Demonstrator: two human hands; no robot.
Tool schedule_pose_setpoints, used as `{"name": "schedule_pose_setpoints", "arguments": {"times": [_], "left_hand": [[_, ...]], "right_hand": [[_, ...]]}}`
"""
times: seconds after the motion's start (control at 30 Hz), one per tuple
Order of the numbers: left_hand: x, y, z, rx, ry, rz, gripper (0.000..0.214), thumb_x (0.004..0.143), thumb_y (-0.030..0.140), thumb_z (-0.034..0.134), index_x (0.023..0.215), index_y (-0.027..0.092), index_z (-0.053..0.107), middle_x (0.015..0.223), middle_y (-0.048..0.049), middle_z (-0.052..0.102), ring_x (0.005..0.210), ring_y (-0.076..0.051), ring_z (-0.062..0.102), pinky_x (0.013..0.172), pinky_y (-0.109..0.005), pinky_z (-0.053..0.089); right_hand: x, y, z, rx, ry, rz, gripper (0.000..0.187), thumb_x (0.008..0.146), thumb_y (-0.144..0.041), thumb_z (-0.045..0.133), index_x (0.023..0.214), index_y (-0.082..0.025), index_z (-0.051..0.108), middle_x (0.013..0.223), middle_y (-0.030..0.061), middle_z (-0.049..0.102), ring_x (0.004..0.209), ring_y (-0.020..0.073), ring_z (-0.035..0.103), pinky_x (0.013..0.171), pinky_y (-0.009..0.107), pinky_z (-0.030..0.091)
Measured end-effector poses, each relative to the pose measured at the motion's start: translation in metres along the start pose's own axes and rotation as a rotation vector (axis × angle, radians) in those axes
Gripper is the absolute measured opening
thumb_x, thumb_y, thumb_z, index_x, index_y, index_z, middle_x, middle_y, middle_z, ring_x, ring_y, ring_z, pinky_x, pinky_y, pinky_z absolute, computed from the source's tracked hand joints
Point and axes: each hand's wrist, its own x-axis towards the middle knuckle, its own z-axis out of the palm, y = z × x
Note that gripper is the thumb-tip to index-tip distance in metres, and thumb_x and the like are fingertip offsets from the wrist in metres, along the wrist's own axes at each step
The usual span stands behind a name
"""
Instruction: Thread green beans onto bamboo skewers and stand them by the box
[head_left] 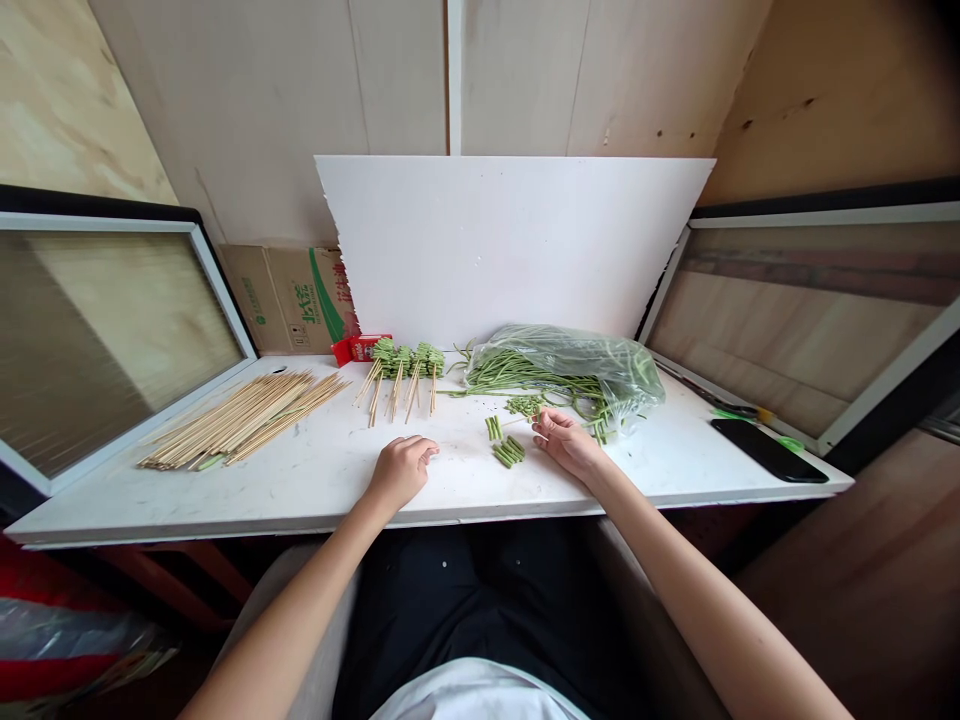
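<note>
My right hand [566, 440] is closed, its fingertips pinching a thin bamboo skewer [514, 421] that points left. At the skewer's far end are short green bean pieces [493, 428]; whether they are threaded on it I cannot tell. Just below lies a small group of cut bean pieces [509, 452] on the white table. My left hand [405, 468] rests near the table's front edge with curled fingers, and nothing shows in it. Behind the right hand, a clear plastic bag [585, 350] holds long green beans [517, 372]. Small bean scraps [525, 405] lie in front of it.
A pile of bare skewers [240, 420] covers the table's left side. Several finished bean skewers [409, 360] stand in bundles beside a red box [360, 348]. A black phone [765, 450] lies at right. A white board [517, 240] and a cardboard box [289, 300] stand behind.
</note>
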Motion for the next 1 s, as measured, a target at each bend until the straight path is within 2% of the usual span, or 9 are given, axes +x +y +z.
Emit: {"name": "schedule_pose_setpoints", "arguments": {"times": [0.27, 0.6, 1.0], "left_hand": [[-0.0008, -0.0011, 0.0009, -0.001, -0.005, -0.007, 0.033, 0.082, -0.003, 0.053, 0.090, 0.021, 0.074, 0.085, -0.0030, 0.078, 0.078, -0.020, 0.072, 0.075, -0.031, 0.054], [-0.0002, -0.0001, -0.0003, 0.012, 0.001, 0.006, 0.034, 0.080, -0.005, 0.052, 0.089, 0.021, 0.073, 0.085, -0.0019, 0.078, 0.077, -0.020, 0.072, 0.074, -0.032, 0.053], [-0.0007, -0.0003, 0.0001, 0.043, 0.020, 0.034, 0.038, 0.075, -0.007, 0.050, 0.088, 0.020, 0.073, 0.082, -0.0014, 0.078, 0.073, -0.020, 0.070, 0.072, -0.032, 0.052]], "right_hand": [[0.0005, 0.0003, -0.0014, 0.090, -0.042, 0.012, 0.037, 0.074, -0.045, 0.092, 0.081, -0.023, 0.064, 0.087, -0.0006, 0.056, 0.078, 0.0129, 0.051, 0.071, 0.025, 0.045], [-0.0004, -0.0012, 0.0001, 0.105, -0.067, 0.030, 0.035, 0.075, -0.045, 0.091, 0.077, -0.023, 0.064, 0.085, -0.0009, 0.056, 0.075, 0.0124, 0.048, 0.070, 0.026, 0.044], [-0.0009, -0.0009, 0.0022, 0.026, 0.015, -0.013, 0.033, 0.074, -0.049, 0.092, 0.079, -0.023, 0.073, 0.083, 0.0003, 0.061, 0.074, 0.0133, 0.049, 0.069, 0.027, 0.043]]}}
